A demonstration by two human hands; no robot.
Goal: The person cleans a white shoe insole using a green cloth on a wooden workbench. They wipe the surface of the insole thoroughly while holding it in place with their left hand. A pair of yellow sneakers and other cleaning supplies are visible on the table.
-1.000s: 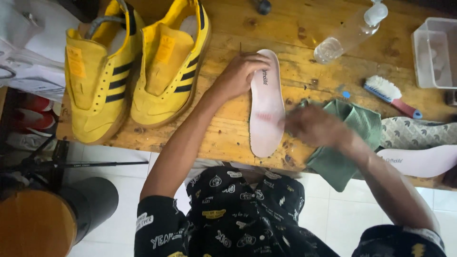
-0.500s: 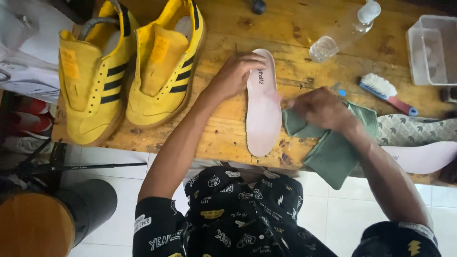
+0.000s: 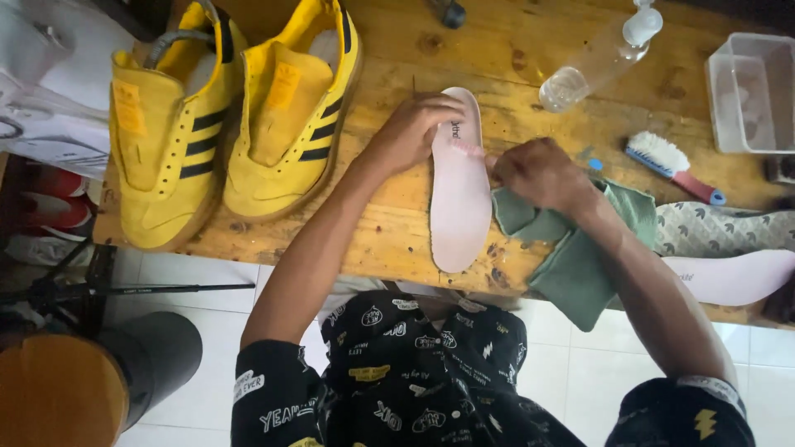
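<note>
A pale pink insole (image 3: 460, 194) is lying lengthwise on the wooden table (image 3: 389, 240), and it's being pinned down at its far end by the left hand (image 3: 410, 132), fingers spread flat on it rather than wrapped around. A green cloth (image 3: 580, 257) is being clutched in the right hand (image 3: 538, 172), just right of the insole and touching its edge. Further out, two yellow sneakers (image 3: 232, 124) are sitting to the left, with a scrub brush (image 3: 671, 165), a clear spray bottle (image 3: 600, 54) and a plastic tub (image 3: 749, 91) off to the right.

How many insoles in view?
2: one pale insole mid-table under the left hand; a second insole at the right table edge, partly out of frame. More may be hidden.
</note>
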